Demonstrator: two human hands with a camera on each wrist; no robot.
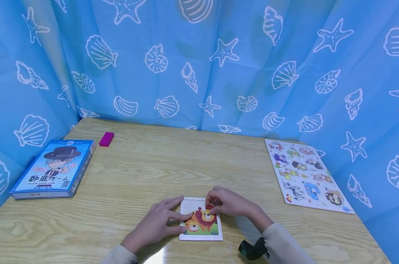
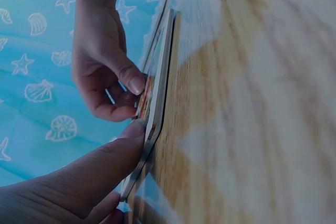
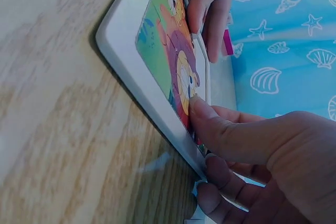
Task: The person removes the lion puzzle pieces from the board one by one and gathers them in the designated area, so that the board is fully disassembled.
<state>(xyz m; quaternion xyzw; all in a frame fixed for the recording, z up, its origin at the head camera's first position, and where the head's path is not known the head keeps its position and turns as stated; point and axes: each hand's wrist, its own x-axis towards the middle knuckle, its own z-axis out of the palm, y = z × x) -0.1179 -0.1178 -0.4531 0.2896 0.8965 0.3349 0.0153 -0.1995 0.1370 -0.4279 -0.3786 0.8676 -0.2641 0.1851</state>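
A small jigsaw puzzle (image 1: 202, 223) in a white frame (image 1: 200, 238) lies on the table, showing a red-maned lion beside an orange animal. Pieces fill its lower part, while pale backing shows along the top. From the left, my left hand (image 1: 161, 220) rests on it, one finger reaching along the frame's left side and others touching the picture. My right hand (image 1: 227, 202) is at the upper right, its thumb and curled fingers pinching a reddish puzzle piece beside the lion's mane. Much of that piece is hidden by the fingers. In the right wrist view the thumb (image 3: 210, 121) lies against the lion picture.
A blue game box (image 1: 54, 170) sits at the table's left, with a magenta block (image 1: 106, 139) behind it. At the right lies an animal puzzle board (image 1: 306, 176). A blue shell-patterned curtain (image 1: 199, 66) hangs around the table. A black device (image 1: 253, 250) is at the right wrist.
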